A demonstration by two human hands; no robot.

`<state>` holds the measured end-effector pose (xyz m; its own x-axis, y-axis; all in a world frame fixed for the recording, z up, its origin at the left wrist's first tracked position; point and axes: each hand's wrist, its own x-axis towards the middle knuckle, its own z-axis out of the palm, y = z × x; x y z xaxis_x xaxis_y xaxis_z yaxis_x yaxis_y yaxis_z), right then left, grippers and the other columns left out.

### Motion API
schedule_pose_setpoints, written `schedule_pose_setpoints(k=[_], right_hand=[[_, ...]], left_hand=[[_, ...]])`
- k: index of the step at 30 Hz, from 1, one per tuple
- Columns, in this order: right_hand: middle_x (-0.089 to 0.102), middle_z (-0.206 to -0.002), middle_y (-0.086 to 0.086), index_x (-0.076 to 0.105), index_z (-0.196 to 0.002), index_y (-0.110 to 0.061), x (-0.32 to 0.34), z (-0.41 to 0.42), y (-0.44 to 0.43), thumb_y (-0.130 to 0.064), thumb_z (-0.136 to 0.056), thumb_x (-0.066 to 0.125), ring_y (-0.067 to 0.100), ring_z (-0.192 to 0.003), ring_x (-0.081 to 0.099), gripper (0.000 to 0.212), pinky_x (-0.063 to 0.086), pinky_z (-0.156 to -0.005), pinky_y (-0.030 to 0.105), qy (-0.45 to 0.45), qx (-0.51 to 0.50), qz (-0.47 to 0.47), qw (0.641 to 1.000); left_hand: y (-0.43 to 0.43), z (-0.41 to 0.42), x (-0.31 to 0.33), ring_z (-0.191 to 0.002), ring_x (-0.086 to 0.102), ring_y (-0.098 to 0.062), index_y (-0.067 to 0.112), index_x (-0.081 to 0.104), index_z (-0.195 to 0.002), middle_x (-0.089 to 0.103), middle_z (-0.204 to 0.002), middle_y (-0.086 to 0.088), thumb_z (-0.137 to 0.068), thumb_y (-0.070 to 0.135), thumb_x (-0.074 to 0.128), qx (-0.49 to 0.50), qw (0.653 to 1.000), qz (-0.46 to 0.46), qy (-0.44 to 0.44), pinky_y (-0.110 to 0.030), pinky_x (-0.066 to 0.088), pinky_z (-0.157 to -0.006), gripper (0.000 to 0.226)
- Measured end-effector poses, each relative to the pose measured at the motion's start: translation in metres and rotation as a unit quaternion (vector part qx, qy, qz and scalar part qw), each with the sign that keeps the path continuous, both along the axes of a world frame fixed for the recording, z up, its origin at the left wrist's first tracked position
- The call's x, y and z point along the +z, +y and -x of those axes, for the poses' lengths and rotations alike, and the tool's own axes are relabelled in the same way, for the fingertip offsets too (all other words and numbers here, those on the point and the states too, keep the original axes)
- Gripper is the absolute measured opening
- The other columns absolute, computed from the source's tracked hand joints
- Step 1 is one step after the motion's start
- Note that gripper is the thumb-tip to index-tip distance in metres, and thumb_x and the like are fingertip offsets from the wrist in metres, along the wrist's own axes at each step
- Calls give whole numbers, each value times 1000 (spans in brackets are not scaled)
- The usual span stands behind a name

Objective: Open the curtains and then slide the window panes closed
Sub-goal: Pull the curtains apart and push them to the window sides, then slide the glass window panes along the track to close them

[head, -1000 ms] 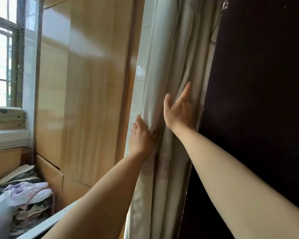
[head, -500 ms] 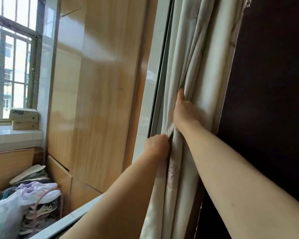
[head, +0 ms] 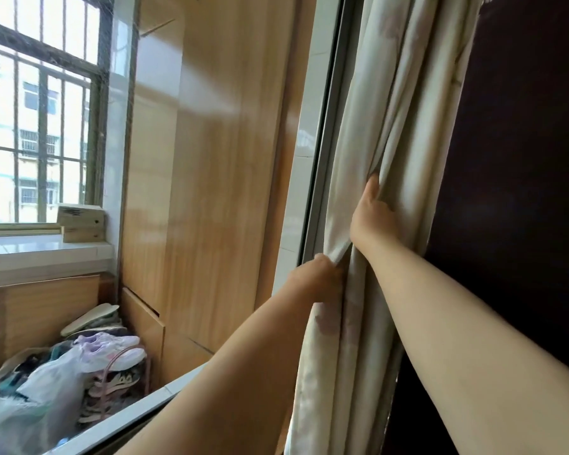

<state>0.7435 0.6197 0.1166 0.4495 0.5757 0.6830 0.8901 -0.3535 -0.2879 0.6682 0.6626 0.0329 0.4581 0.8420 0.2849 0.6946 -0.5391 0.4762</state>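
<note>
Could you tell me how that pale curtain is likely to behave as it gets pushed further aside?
The curtain is probably floppy: it hangs in deep folds and bunches where the right hand and left hand grip it. It looks fairly light, and will likely sag back if released.

Counts: 1 pale cream pleated fabric curtain [head: 388,152], 2 bare hands on it: left hand [head: 316,274], right hand [head: 372,218]. 2 stacked tan wooden blocks [head: 81,223] on sill. 1 translucent white plastic bag [head: 43,382]. 1 barred outer window [head: 40,110]. Shoe count unclear.
</note>
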Motion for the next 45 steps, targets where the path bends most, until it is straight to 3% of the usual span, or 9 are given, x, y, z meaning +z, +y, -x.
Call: schedule_pose_setpoints(k=[1, 5, 7, 11, 16, 23, 29, 37, 45], right_hand=[[49, -137, 24, -7, -152, -13, -2, 3, -3, -1, -95, 36, 38, -117, 56, 72, 45, -93, 43, -1, -2, -10, 1000], [36, -142, 27, -11, -152, -16, -8, 18, -20, -4, -94, 45, 37, -114, 55, 81, 48, -86, 42, -25, -19, -42, 999], [25, -148, 26, -8, -153, -17, -9, 26, -31, -3, -94, 45, 37, -121, 49, 80, 46, -92, 41, -36, -11, -49, 998], [-1, -159, 22, -3, -153, -18, -13, 36, -52, -4, -92, 45, 39, -143, 19, 79, 26, -116, 45, -49, 13, -44, 998], [-10, -160, 19, -4, -153, -21, -19, 50, -79, -7, -96, 34, 37, -148, -5, 69, 2, -121, 49, -54, 45, -17, 997], [-6, -161, 18, -1, -153, -19, -33, 88, -115, -11, -94, 43, 36, -148, -4, 74, 3, -121, 48, -75, 89, -25, 993], [-8, -161, 16, -1, -153, -18, -34, 125, -139, -8, -94, 35, 35, -149, -7, 70, 1, -121, 47, -77, 135, -19, 988], [-9, -161, 14, 0, -153, -19, -25, 197, -172, -10, -95, 32, 34, -149, -8, 67, 1, -121, 47, -86, 196, -20, 977], [-4, -162, 12, 4, -154, -20, -29, 303, -205, -8, -96, 33, 32, -149, -6, 65, 2, -122, 47, -71, 265, -21, 961]], left_hand=[[-4, 4, 2, -102, 61, -36, 6, 43, -130, 59, -117, -18, -93, 39, 41, 0, 1000, -11, -4, -45, 50, -88, 49], [-28, 27, 15, -105, 56, -39, 9, 38, -135, 44, -111, -16, -102, 25, 30, -37, 997, -73, -4, -52, 48, -92, 38], [-39, 37, 18, -113, 52, -43, 8, 40, -133, 43, -121, -22, -102, 25, 30, -18, 996, -88, -19, -55, 46, -95, 36], [-59, 55, 21, -127, 44, -40, 4, 37, -135, 44, -140, -21, -100, 38, 30, 40, 995, -48, -81, -52, 39, -104, 50], [-91, 81, 21, -132, 42, -36, 5, 34, -139, 43, -145, -19, -97, 47, 30, 86, 988, -33, -126, -48, 37, -108, 59], [-134, 130, 15, -134, 42, -34, 6, 29, -143, 40, -148, -18, -100, 43, 32, 135, 981, -52, -129, -47, 38, -109, 56], [-165, 173, 17, -143, 30, -32, 6, 18, -149, 29, -155, -17, -101, 42, 29, 171, 975, -72, -119, -44, 28, -114, 61], [-213, 242, 27, -140, 34, -35, 3, 24, -145, 34, -152, -20, -101, 35, 29, 215, 966, -98, -104, -44, 30, -111, 55], [-258, 360, 38, -124, 51, -34, 1, 38, -134, 51, -134, -19, -99, 25, 39, 295, 942, -141, -71, -42, 43, -105, 43]])
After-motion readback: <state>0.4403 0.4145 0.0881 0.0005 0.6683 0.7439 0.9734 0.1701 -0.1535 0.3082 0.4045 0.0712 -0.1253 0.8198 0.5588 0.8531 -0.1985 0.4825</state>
